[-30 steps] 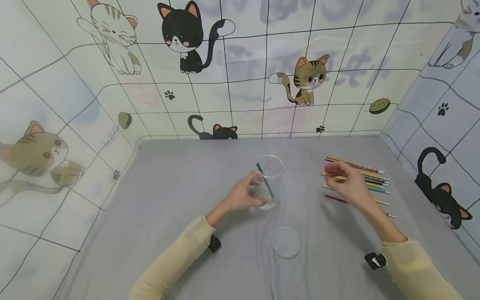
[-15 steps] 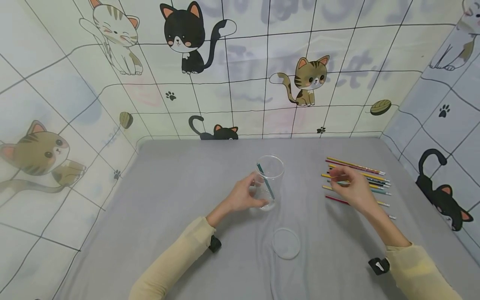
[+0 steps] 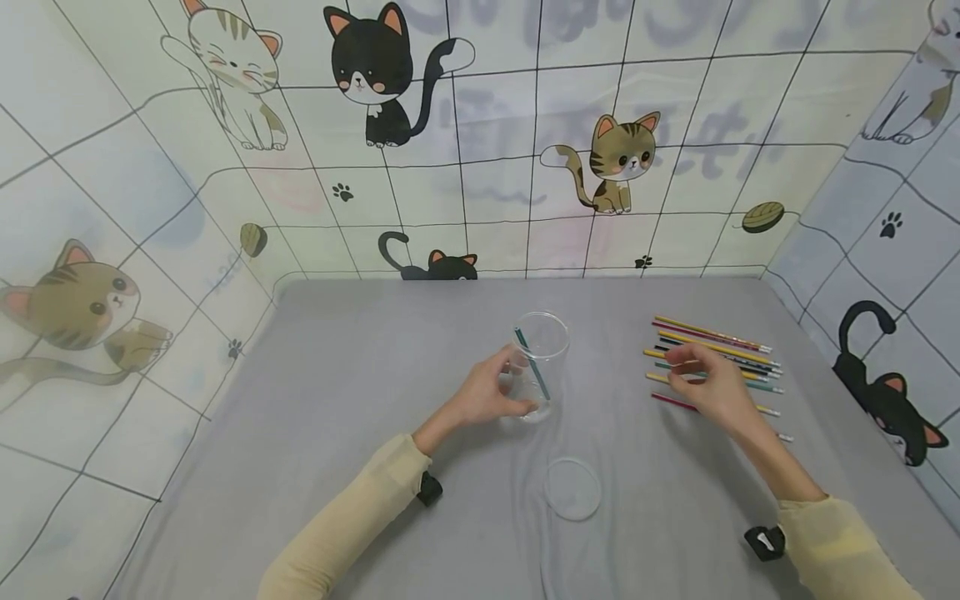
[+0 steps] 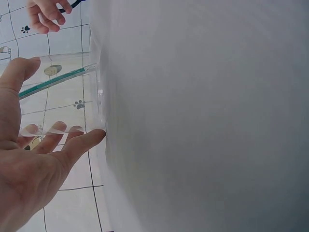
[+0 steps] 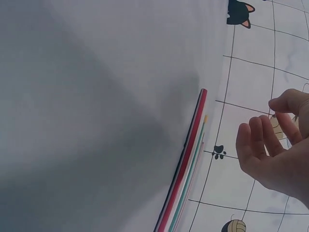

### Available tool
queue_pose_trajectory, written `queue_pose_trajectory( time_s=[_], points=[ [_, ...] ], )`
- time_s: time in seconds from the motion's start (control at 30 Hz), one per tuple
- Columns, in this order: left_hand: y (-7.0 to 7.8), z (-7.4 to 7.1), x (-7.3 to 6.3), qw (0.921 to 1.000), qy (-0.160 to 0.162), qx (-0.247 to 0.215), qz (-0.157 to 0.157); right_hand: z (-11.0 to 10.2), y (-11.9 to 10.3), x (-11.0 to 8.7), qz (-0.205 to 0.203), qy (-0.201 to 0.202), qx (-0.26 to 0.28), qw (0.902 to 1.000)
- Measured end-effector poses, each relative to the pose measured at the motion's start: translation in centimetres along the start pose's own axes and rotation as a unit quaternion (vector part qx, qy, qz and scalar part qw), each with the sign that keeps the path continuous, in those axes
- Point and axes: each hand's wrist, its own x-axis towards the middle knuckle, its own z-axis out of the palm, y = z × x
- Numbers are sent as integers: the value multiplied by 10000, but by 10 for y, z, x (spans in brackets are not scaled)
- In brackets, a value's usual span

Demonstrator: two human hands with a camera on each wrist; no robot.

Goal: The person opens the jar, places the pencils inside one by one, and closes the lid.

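A clear cup stands on the grey cloth with one teal pencil leaning inside it. My left hand grips the cup from its left side; in the left wrist view the thumb is on one side of the clear wall and the other fingers on the opposite side. Over a row of pencils on the right, my right hand hovers with loosely curled fingers and nothing between them. The right wrist view has this hand apart from a red pencil and its neighbours.
A clear round disc, like a lid, lies in front of the cup. Grey cloth covers the table. Cat-printed fabric rises behind and along both sides. A dark wrist camera sits at the right sleeve.
My right hand has drawn slightly right and toward me above the pencils. The left hand, the cup and the teal pencil hold their place.
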Motion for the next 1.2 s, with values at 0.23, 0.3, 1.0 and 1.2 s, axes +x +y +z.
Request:
queue_pose_trajectory(
  time_s=[0.23,0.3,1.0,1.2],
  points=[
    [0,1,-1,10000,25,11,22,3,7,-4,-135,-36,-28,9999],
    [0,1,-1,10000,51,28,39,3,8,-5,-194,-45,-24,9998],
    [-1,2,-1,9999,104,24,63,5,19,-10,-215,-107,-74,9997],
    [0,2,-1,9999,96,36,44,5,22,-10,-356,-165,15,9992]
  ],
)
